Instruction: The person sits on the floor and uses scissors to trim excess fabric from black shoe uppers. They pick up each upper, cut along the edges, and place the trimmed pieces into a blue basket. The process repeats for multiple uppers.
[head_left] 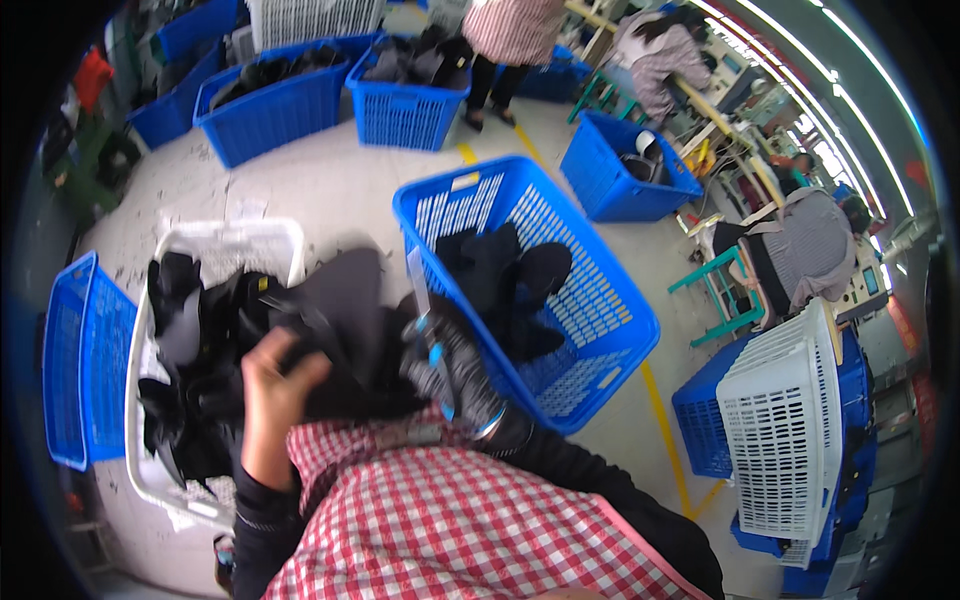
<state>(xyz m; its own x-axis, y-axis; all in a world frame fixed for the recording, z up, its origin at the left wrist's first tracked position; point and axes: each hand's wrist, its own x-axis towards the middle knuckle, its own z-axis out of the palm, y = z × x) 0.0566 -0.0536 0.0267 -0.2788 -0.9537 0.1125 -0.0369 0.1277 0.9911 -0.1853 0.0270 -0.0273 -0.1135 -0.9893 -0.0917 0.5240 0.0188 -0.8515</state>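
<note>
A dark, padded-looking fabric piece (345,300) with a rounded end is held up before my apron, blurred by motion. My left hand (280,380), bare, curls its thumb and fingers at the near left edge of it. On the other side my right hand (452,375), in a grey patterned glove, is closed round what looks like scissors (418,280), with a pale blade pointing away and blue on the handle. That hand also lies against the fabric's right edge. Left of me, a white basket (140,440) is heaped with black pieces (190,390).
To the right stands a blue basket (630,330) holding several black pieces (500,280). An upright blue crate (65,370) is at far left. Filled blue crates (405,120) line the back, near a standing person (510,40). Stacked baskets (775,430) and a seated person (805,245) are right.
</note>
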